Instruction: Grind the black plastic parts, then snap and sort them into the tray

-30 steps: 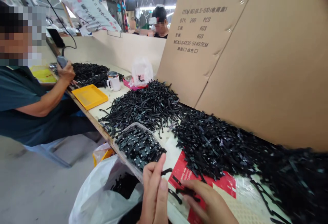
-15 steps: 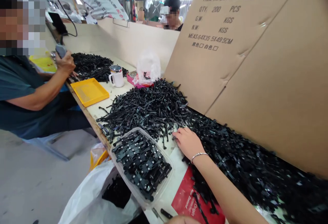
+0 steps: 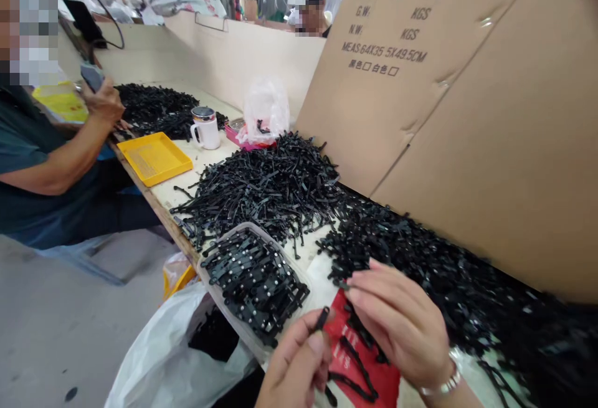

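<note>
My left hand (image 3: pixel 299 358), low in the view, pinches a small black plastic part (image 3: pixel 321 319) between thumb and fingers. Just right of it, my right hand (image 3: pixel 397 314) has its fingertips together on another small dark piece (image 3: pixel 344 284), above a red packet (image 3: pixel 385 383) with black strips lying on it. Left of both hands stands a clear plastic tub (image 3: pixel 299 271) filled with rows of black parts with silvery dots. Behind the tub rises a heap of thin black parts (image 3: pixel 266 184). A further pile (image 3: pixel 434 271) of black pieces stretches along the right side.
A large cardboard sheet (image 3: pixel 467 115) leans at the right. Beyond the heap are a white mug (image 3: pixel 208 131), a yellow tray (image 3: pixel 156 159) and a clear bag (image 3: pixel 266 109). A person (image 3: pixel 60 146) sits left; another (image 3: pixel 313 3) is behind the partition. A white sack (image 3: pixel 154 358) hangs below the table edge.
My right hand has drawn back from the pile towards me, now with a small dark piece at its fingertips. My left hand has risen into view holding a black part.
</note>
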A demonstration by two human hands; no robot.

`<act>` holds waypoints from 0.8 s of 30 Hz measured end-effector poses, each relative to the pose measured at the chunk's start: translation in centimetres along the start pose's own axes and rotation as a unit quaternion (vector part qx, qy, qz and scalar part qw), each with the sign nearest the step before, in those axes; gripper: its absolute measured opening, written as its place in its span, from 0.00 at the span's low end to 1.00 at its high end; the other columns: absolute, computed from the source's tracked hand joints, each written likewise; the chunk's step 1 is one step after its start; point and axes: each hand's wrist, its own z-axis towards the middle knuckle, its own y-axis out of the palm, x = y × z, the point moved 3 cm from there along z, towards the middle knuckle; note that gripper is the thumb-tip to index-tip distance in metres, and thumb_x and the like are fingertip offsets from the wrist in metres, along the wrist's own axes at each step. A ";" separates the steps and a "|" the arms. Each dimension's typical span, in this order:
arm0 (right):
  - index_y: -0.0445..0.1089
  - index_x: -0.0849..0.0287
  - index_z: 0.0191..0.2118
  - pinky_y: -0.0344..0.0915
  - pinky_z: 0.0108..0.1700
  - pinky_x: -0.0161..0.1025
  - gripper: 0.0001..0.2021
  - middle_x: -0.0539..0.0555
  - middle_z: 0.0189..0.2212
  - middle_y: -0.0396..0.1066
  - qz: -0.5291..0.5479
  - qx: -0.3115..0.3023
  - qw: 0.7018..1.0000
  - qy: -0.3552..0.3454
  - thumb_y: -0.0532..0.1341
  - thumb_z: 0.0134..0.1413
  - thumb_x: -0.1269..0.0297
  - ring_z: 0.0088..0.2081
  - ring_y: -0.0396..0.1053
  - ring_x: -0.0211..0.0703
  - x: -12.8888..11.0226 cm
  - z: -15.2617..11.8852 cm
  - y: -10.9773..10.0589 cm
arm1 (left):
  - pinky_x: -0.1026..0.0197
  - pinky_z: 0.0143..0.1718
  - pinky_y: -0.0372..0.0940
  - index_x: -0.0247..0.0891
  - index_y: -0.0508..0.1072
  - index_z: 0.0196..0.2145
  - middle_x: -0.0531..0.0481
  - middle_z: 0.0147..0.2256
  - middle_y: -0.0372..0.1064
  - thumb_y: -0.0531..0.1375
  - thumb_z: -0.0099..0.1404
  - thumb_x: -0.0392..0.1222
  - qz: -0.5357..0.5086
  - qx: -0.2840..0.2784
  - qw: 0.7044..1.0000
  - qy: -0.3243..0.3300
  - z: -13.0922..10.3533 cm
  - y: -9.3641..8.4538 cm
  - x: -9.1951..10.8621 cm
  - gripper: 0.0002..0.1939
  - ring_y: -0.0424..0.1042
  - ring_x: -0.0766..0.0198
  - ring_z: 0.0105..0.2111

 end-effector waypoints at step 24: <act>0.68 0.55 0.45 0.72 0.40 0.38 0.08 0.52 0.37 0.73 0.011 0.161 0.924 0.348 0.62 0.59 0.67 0.37 0.72 0.44 -11.9 -12.0 -4.6 | 0.71 0.29 0.59 0.32 0.74 0.36 0.53 0.27 0.65 0.67 0.52 0.46 0.051 0.017 0.998 0.037 -4.5 2.7 -2.2 0.17 0.59 0.72 0.26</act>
